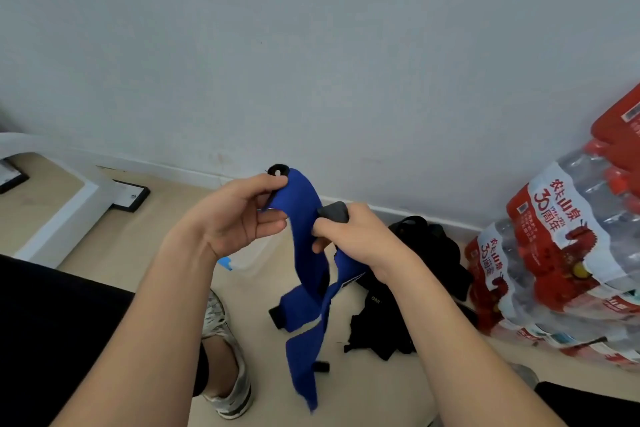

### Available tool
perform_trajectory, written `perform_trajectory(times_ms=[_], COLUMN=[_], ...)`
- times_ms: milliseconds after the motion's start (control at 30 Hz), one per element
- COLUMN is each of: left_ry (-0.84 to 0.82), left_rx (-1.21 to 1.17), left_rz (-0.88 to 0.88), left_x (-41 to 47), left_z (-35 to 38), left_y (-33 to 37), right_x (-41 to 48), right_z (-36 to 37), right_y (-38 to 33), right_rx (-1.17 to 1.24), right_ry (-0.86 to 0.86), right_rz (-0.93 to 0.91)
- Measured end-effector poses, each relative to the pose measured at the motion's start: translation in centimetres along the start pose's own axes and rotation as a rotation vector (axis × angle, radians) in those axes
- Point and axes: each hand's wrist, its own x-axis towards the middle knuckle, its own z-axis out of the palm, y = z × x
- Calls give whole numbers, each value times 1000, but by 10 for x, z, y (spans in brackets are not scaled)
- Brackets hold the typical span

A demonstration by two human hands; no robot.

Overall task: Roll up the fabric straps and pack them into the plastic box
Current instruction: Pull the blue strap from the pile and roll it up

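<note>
Blue strap (306, 239) with black ends, black straps (429, 253), red-and-white water packs (561, 246), beige floor (166, 215).

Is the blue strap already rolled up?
No, the blue strap hangs loose and unrolled from the left hand and right hand.

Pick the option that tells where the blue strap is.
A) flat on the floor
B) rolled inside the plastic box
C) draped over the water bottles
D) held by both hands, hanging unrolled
D: the left hand and the right hand both grip the blue strap, and its loose ends dangle below them.
</note>
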Motion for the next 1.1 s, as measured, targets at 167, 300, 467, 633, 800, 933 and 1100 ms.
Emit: perform_trajectory(times_ms=[167,300,467,633,800,933,1100], left_ry=[46,112,88,22,104,144,48], left_rx=[27,-31,-78,-198,-126,-74,-37], left_rz=[98,38,-123,-147,-97,-18,51], left_x=[7,19,25,27,33,38,34], left_z=[6,12,21,41,46,45,48], left_y=[2,-11,-41,-54,-59,-61,-60], right_x=[5,-4,-4,13,19,22,22], right_z=[3,-12,-26,-6,10,4,1], right_y=[2,-13,-24,-11,4,4,4], right_rx=[313,579,715,719,508,402,293], right_ry=[54,-137,-226,254,399,437,582], right_rz=[262,370,194,50,36,68,-24])
